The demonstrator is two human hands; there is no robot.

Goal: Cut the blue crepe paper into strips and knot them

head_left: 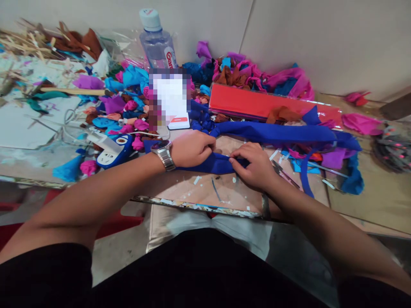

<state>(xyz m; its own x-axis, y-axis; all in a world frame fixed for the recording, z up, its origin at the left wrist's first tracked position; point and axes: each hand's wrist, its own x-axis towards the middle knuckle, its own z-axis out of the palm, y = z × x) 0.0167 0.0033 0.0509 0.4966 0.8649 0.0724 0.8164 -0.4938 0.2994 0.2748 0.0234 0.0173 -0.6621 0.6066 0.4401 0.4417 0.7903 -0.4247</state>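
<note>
My left hand [191, 148], with a metal-banded watch on the wrist, is closed on a dark blue fabric strip [205, 166] low over the table. At the strip's right part, the thumb and fingers of my right hand [253, 166] pinch its upper edge. A short stretch of the strip shows between the two hands. Just beyond them lies a longer blue fabric band [276, 132], running off to the right. Close by my right hand is a scissors-like metal tool [285, 174], partly hidden by the forearm.
Behind my left hand a lit phone [173, 100] leans near a water bottle [159, 45]. Left of it sits a blue-and-white power socket [115, 150] with a charger. Knotted fabric scraps [128, 107] and a red wrapped pack [257, 100] crowd the back. Sticks [25, 40] lie far left.
</note>
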